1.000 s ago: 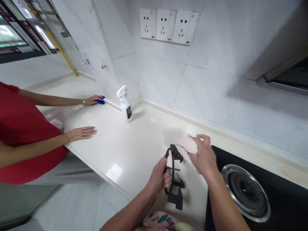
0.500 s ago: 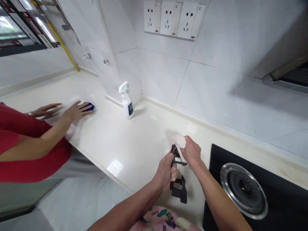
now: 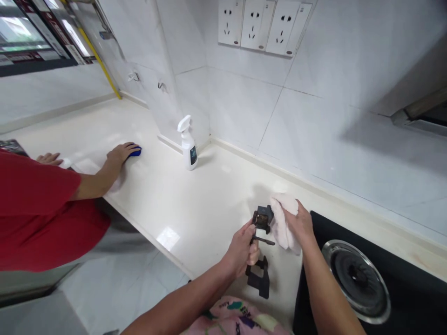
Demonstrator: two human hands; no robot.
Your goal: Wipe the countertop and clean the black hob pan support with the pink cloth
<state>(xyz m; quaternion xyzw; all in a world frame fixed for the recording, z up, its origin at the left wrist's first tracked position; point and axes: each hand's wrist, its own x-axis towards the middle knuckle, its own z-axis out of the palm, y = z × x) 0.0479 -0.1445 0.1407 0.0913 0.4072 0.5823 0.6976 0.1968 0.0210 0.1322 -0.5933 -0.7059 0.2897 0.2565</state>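
Grate (image 3: 259,279) upright near front edge of counter (image 3: 181,204) — left hand (image 3: 242,251) clenched round it, right hand (image 3: 302,225) clutching cloth (image 3: 280,222) against it; hard rub could knock it off.

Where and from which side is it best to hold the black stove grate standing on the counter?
Grip the thin ring of the grate between its prongs, from the left: it stands on edge, and the cloth covers its upper right side.

L hand (image 3: 241,250) grips pan support (image 3: 259,251); R hand (image 3: 301,224) presses cloth (image 3: 281,219) on it.
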